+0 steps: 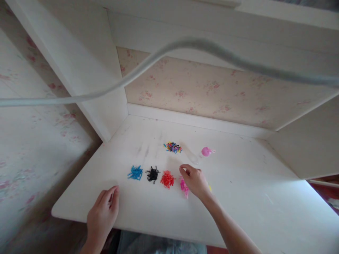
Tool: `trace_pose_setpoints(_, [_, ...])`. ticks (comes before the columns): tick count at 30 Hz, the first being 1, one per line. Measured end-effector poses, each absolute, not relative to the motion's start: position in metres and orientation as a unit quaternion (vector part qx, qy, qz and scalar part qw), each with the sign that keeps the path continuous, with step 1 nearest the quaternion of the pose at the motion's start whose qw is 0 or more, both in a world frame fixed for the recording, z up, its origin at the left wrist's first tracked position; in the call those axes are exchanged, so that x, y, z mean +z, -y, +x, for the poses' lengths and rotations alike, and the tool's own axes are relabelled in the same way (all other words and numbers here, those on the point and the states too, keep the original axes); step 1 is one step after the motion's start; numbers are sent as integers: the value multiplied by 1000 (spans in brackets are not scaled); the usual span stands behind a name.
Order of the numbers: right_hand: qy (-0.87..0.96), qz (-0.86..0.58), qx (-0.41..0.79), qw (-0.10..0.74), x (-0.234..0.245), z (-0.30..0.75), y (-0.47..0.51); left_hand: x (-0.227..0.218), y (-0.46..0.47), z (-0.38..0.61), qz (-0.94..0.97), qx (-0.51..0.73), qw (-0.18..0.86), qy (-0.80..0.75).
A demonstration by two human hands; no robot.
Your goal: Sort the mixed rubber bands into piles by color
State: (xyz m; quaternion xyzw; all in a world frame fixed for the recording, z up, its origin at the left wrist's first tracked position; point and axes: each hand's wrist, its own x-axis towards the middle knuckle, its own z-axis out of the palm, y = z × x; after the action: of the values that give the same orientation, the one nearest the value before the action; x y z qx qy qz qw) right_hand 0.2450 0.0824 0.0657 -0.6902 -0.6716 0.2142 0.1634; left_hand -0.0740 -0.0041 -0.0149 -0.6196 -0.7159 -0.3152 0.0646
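Small rubber bands lie in colour piles on the white tabletop: blue bands (135, 173), black bands (153, 174), red bands (167, 179) and pink bands (184, 187). My right hand (195, 180) hovers over the pink pile and partly covers it, thumb and forefinger pinched; anything between the tips is too small to make out. A bit of yellow (210, 188) shows behind that wrist. Farther back sits a mixed-colour pile of bands (173, 147). My left hand (103, 208) is near the front edge, left of the blue pile, fingers curled closed with nothing visible in them.
A pink rounded object (206, 151) lies right of the mixed pile, with a faint clear plastic piece (195, 158) beside it. A white cable (185, 44) crosses the upper view. White panels (113, 81) and a floral-papered wall (198, 88) enclose the table.
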Motion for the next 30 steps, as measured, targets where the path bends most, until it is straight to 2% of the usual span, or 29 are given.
trace_pose_setpoints(4, [685,-707,168,53,57,220,-119,-23,9,-70,-626,-310,90,710])
trace_pose_setpoints(12, [660,-745,94,-11,40,202,-170,-28,10,-72,-621,-309,89,714])
trace_pose_setpoints(20, [663,-745,65,-16,34,197,-177,-27,11,-73,-630,-325,97,699])
trace_pose_setpoints(30, [645,-759,86,22,39,214,-174,-26,12,-73,-633,-316,96,700])
